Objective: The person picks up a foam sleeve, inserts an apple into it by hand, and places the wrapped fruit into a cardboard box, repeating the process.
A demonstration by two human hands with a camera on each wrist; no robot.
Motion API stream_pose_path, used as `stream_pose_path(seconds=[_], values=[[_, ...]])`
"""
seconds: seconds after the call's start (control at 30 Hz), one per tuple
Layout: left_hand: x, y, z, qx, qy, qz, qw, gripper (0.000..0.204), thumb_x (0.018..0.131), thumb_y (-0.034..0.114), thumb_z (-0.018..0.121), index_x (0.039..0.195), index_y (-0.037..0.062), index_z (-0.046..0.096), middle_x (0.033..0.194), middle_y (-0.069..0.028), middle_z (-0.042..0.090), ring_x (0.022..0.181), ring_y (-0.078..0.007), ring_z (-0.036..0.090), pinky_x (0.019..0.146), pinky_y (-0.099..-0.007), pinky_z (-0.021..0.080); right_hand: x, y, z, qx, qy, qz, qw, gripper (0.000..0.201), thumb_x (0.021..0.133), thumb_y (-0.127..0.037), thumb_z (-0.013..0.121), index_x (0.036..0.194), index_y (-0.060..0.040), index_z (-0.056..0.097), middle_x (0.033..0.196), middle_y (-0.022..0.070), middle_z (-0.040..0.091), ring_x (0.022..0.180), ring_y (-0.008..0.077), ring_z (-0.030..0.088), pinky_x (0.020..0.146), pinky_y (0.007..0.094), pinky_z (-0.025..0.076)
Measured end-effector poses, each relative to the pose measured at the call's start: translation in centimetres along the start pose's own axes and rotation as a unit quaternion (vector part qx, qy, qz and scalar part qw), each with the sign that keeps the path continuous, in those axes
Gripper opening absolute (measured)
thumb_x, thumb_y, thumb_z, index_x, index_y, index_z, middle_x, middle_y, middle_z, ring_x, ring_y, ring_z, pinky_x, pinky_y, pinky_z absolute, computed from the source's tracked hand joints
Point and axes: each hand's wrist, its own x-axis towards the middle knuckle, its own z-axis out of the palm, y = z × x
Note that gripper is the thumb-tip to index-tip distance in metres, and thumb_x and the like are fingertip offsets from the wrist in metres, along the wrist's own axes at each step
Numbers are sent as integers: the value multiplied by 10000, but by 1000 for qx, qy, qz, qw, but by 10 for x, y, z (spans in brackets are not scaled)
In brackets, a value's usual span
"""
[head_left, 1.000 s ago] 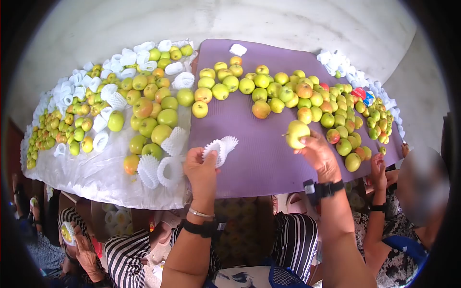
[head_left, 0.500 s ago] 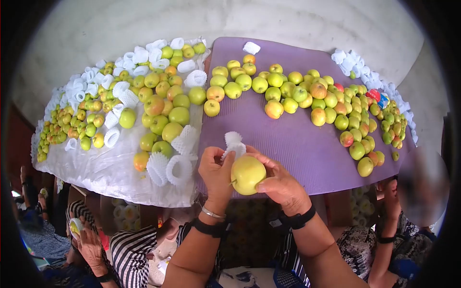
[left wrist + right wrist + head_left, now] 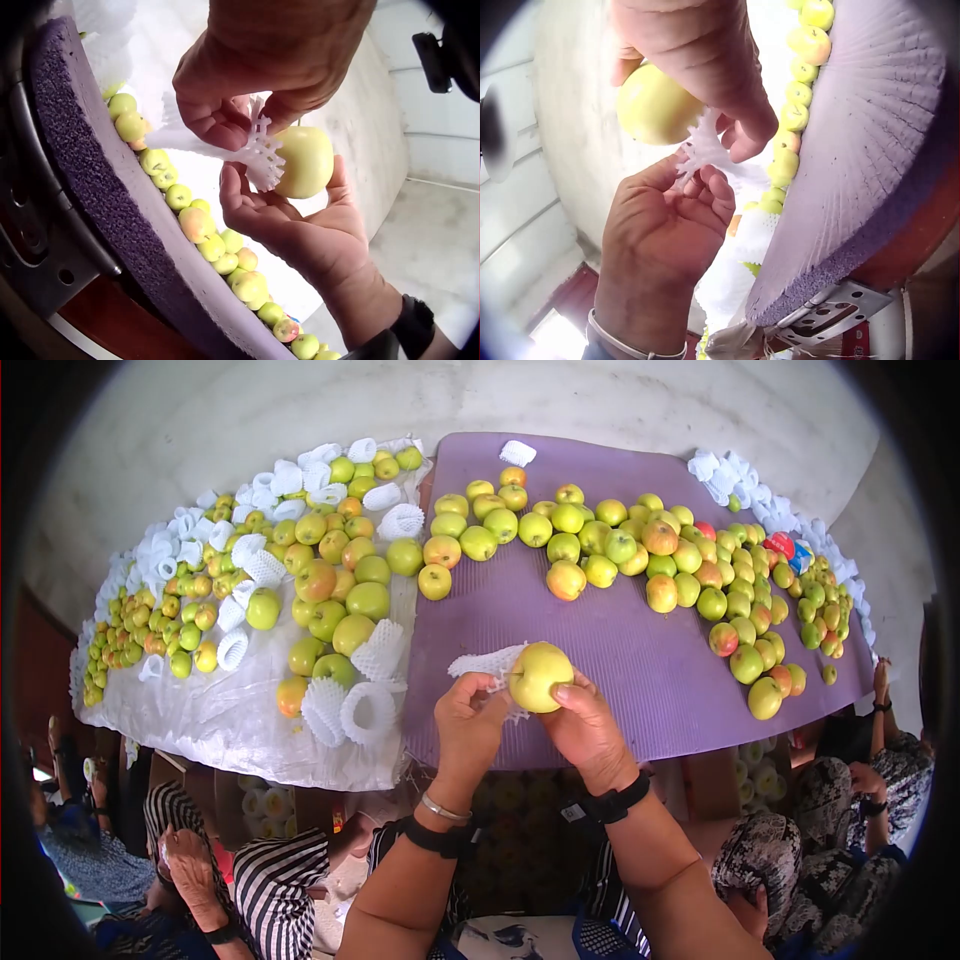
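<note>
Over the front of the purple mat, my right hand (image 3: pixel 585 730) grips a yellow-green apple (image 3: pixel 541 677) from the right. My left hand (image 3: pixel 472 725) pinches a white foam net sleeve (image 3: pixel 486 662) beside it. In the left wrist view the sleeve's toothed open end (image 3: pixel 264 156) meets the apple's side, and the rest of the sleeve trails away from the fruit. Fingers of both hands are at that rim in the right wrist view, where the apple (image 3: pixel 656 105) sits between right thumb and fingers.
The purple mat (image 3: pixel 620 650) carries a long band of apples (image 3: pixel 740 595) at its back and right. To the left, a plastic-covered surface (image 3: pixel 230 735) bears more apples and foam sleeves (image 3: pixel 370 710). Other people sit at both sides; boxes of wrapped apples stand below the edge.
My right hand has brought the apple leftward from the right to the sleeve in my left hand. Since half a second ago, both hands have moved slightly forward, and the sleeve's rim now meets the apple.
</note>
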Motion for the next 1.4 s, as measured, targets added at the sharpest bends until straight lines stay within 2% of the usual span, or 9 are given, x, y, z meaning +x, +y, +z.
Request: stream_pose_path(seconds=[0.23, 0.5, 0.7, 0.8, 0.9, 1.03, 1.07, 1.27, 1.4], values=[[1, 12, 2, -244, 36, -31, 969, 57, 838, 10, 553, 891, 31, 548, 822, 25, 542, 708, -41, 476, 623, -182, 385, -2, 1, 1, -189, 34, -24, 981, 536, 704, -39, 692, 1196, 29, 490, 1054, 66, 590, 961, 160, 567, 868, 293, 455], [-4, 3, 3, -86, 10, 27, 996, 55, 843, -2, 541, 887, 30, 537, 803, 46, 505, 716, -25, 449, 631, -170, 373, 4, 3, -9, -153, 118, -65, 979, 524, 696, -25, 703, 1171, 44, 495, 1023, 65, 595, 926, 159, 578, 872, 296, 453], [-3, 4, 5, -100, 48, 30, 993, 51, 845, 19, 551, 896, 23, 544, 813, 40, 511, 718, -27, 450, 633, -178, 381, -1, 7, -3, -528, 84, -181, 825, 600, 613, -76, 767, 1129, 21, 476, 1108, 145, 523, 1015, 228, 537, 898, 330, 431], [-6, 6, 7, -30, 30, 93, 995, 68, 840, 24, 557, 907, 13, 550, 806, 18, 529, 726, -60, 475, 652, -209, 402, 1, 15, -6, -584, 57, -250, 770, 638, 566, -65, 776, 1119, 11, 467, 1107, 180, 485, 1050, 281, 514, 906, 344, 422], [-10, 7, 8, 79, -14, 163, 983, 70, 830, 8, 568, 898, 12, 558, 810, 12, 542, 739, -69, 473, 681, -214, 401, 4, 15, -15, -552, 90, -217, 800, 646, 564, -69, 773, 1123, 15, 461, 1075, 177, 498, 1033, 309, 516, 901, 355, 422], [-17, 4, 12, 124, -67, 184, 973, 80, 793, -17, 589, 864, 7, 561, 793, 7, 539, 746, -77, 469, 696, -223, 398, 6, 12, -19, -606, 144, -283, 729, 698, 542, -65, 771, 1143, 15, 424, 1110, 198, 465, 1026, 345, 491, 877, 378, 431], [-16, -1, 10, 141, -73, 182, 970, 129, 768, -20, 593, 886, 25, 569, 849, -61, 551, 734, -152, 534, 695, -275, 450, 5, 12, -18, -628, 148, -308, 699, 713, 536, -64, 773, 1148, 14, 415, 1123, 205, 453, 1025, 353, 484, 871, 383, 432], [-16, -3, 12, -89, -52, 48, 993, 386, 728, -8, 654, 1074, 16, 484, 970, -75, 480, 831, -139, 546, 727, -247, 467, 1, 12, -5, -692, 115, -346, 623, 746, 534, -56, 776, 1167, 2, 386, 1166, 229, 408, 1030, 385, 456, 867, 405, 426], [-8, 8, 9, -1, -50, 11, 999, 519, 716, -7, 677, 1161, -3, 410, 1008, -83, 493, 911, -138, 546, 771, -261, 477, -4, 15, 2, -710, 46, -341, 615, 732, 565, -50, 767, 1191, -21, 388, 1176, 239, 400, 1043, 404, 447, 868, 421, 425]])
